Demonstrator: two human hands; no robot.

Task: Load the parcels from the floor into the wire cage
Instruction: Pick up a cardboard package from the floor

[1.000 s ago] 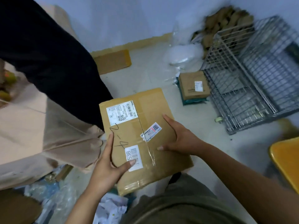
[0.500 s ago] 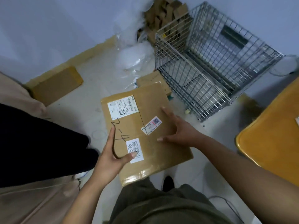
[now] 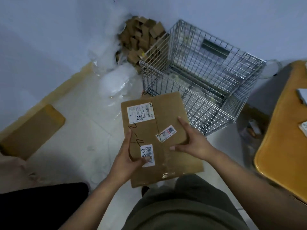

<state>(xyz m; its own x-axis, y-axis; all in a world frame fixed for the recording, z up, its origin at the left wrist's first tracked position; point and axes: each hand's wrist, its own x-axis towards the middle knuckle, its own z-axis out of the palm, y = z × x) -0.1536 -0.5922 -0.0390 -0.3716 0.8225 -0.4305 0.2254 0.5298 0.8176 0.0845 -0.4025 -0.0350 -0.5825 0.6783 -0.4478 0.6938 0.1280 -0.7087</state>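
I hold a flat brown cardboard parcel with white labels and "2-4" written on it, lifted above the floor in front of me. My left hand grips its left edge, thumb on the barcode label. My right hand clasps its right edge. The parcel's far corner overlaps the front of the wire cage, which stands open-topped by the wall. A small parcel on the floor by the cage is mostly hidden behind the held one.
A pile of small cardboard boxes and clear plastic wrap fill the corner left of the cage. A flat brown box lies at the left wall. A yellow table stands on the right.
The view has swung right and the parcel has moved toward the cage, now overlapping its front edge. Both hands keep the same grip.
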